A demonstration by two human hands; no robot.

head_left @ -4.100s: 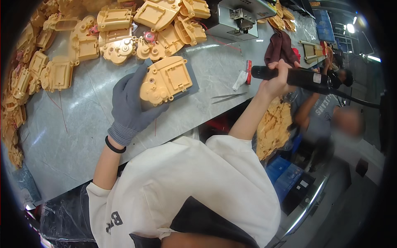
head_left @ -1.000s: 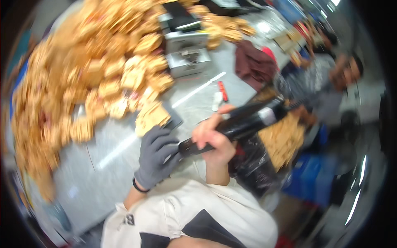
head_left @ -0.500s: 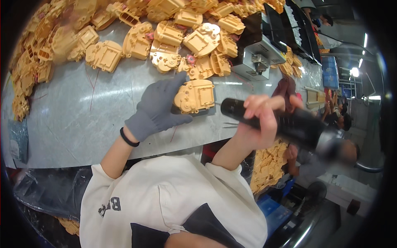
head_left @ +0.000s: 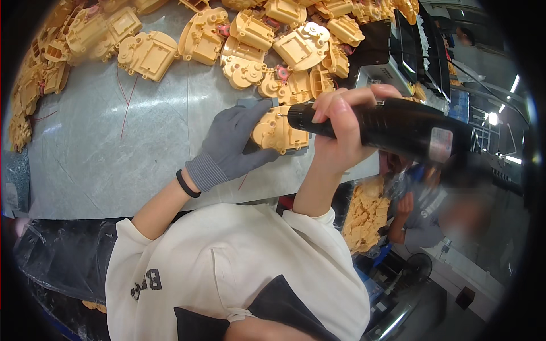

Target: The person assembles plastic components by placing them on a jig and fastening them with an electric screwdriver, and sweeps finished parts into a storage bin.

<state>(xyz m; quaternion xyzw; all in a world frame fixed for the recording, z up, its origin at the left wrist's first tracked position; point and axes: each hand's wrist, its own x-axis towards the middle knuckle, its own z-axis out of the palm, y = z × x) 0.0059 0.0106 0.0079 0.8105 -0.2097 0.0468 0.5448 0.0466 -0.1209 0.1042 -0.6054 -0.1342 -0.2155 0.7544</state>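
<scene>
My left hand (head_left: 233, 142), in a grey knit glove, grips the left side of a yellow plastic housing (head_left: 274, 132), thumb below and fingers above. The housing rests on a dark grey block (head_left: 297, 152), mostly hidden beneath it. Bare, my right hand (head_left: 347, 122) is closed around a black electric screwdriver (head_left: 398, 128). The tool lies slantwise to the right, and its tip (head_left: 281, 115) meets the top of the housing. Whether a screw sits under the tip is too small to tell.
Many similar yellow housings (head_left: 148, 55) are heaped along the far side of the grey table (head_left: 114, 170). Thin red wires (head_left: 126, 113) lie on it. A box-shaped machine (head_left: 384, 77) stands at the back right. Another person (head_left: 418, 219) works to the right, beside a pile of yellow parts (head_left: 364, 219).
My right hand has brought the screwdriver left and up, so its tip is now at the housing. The left hand stays on the housing, while the whole view has shifted a little.
</scene>
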